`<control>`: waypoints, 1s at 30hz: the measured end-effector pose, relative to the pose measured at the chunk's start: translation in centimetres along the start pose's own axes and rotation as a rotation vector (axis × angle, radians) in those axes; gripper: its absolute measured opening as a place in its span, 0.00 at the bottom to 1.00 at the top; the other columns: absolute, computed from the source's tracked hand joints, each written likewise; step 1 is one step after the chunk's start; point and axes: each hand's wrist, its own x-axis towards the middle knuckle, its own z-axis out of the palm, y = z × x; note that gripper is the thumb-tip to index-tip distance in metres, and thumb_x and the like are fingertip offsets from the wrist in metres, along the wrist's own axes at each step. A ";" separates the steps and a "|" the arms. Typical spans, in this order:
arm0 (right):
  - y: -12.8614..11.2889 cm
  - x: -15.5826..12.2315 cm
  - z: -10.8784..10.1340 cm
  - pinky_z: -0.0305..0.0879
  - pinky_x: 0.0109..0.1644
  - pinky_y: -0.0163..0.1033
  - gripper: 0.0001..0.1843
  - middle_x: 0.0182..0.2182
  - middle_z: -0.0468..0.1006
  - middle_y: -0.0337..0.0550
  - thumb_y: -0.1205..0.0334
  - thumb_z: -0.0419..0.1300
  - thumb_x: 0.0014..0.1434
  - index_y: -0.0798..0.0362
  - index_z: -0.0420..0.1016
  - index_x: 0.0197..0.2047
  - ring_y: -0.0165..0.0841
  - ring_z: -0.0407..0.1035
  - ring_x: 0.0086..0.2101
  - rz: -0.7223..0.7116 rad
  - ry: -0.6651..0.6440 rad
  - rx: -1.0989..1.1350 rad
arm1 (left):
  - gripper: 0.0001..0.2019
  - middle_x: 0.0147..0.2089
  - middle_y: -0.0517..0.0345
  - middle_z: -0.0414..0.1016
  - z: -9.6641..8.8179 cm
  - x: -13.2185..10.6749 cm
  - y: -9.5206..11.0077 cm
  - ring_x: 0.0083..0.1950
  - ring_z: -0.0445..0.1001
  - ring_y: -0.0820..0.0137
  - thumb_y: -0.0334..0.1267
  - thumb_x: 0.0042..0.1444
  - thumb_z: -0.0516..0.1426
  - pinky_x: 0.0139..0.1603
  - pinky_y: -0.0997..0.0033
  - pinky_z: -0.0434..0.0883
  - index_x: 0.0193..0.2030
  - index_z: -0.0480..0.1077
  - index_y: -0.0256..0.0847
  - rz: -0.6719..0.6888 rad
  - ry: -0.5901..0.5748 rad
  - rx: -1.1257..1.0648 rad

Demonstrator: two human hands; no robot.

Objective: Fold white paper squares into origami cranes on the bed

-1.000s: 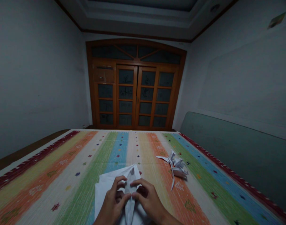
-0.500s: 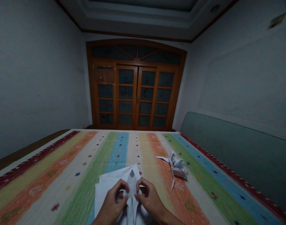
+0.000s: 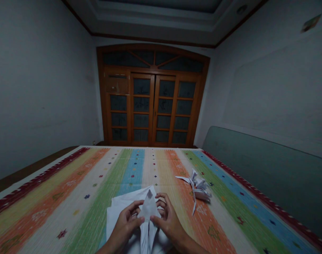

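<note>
Both of my hands pinch a partly folded white paper piece [image 3: 148, 211] at the bottom middle of the view. My left hand [image 3: 124, 225] grips its left side, thumb and fingers closed on the fold. My right hand [image 3: 168, 220] holds the right side, fingers curled behind the pointed flap. Beneath the piece lie loose white paper sheets [image 3: 118, 208] on the striped cloth. A finished white paper figure [image 3: 198, 187] lies to the right, apart from my hands.
A striped multicoloured cloth [image 3: 71, 197] covers the wide flat surface in front of me. A dark green padded panel [image 3: 269, 169] runs along the right wall. Wooden glazed doors [image 3: 153, 109] stand at the far end.
The pointed flap of the paper piece has been opened wider and raised. My right fingers have moved up behind it, and my left hand has slid slightly down and left.
</note>
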 end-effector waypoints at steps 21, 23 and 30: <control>-0.8 0.3 -0.5 0.63 0.30 0.34 0.22 0.25 0.75 0.37 0.44 0.75 0.45 0.53 0.77 0.30 0.33 0.68 0.28 -0.005 -0.038 -0.148 | 0.18 0.32 0.59 0.73 0.9 -0.7 1.6 0.38 0.72 0.62 0.53 0.53 0.67 0.40 0.69 0.68 0.32 0.72 0.40 0.162 -0.096 0.241; -0.9 0.2 -0.4 0.63 0.30 0.35 0.23 0.26 0.75 0.38 0.43 0.74 0.46 0.53 0.77 0.30 0.33 0.68 0.28 -0.008 -0.042 -0.144 | 0.18 0.32 0.59 0.73 0.7 -0.6 1.4 0.37 0.71 0.62 0.54 0.53 0.67 0.39 0.70 0.68 0.32 0.72 0.40 0.153 -0.092 0.243; -1.3 0.4 -0.4 0.66 0.37 0.37 0.24 0.27 0.77 0.39 0.42 0.74 0.46 0.54 0.76 0.31 0.35 0.72 0.31 -0.029 -0.022 -0.128 | 0.22 0.29 0.61 0.68 0.9 -0.6 1.3 0.33 0.69 0.67 0.56 0.49 0.69 0.35 0.72 0.67 0.29 0.69 0.40 0.131 0.010 0.223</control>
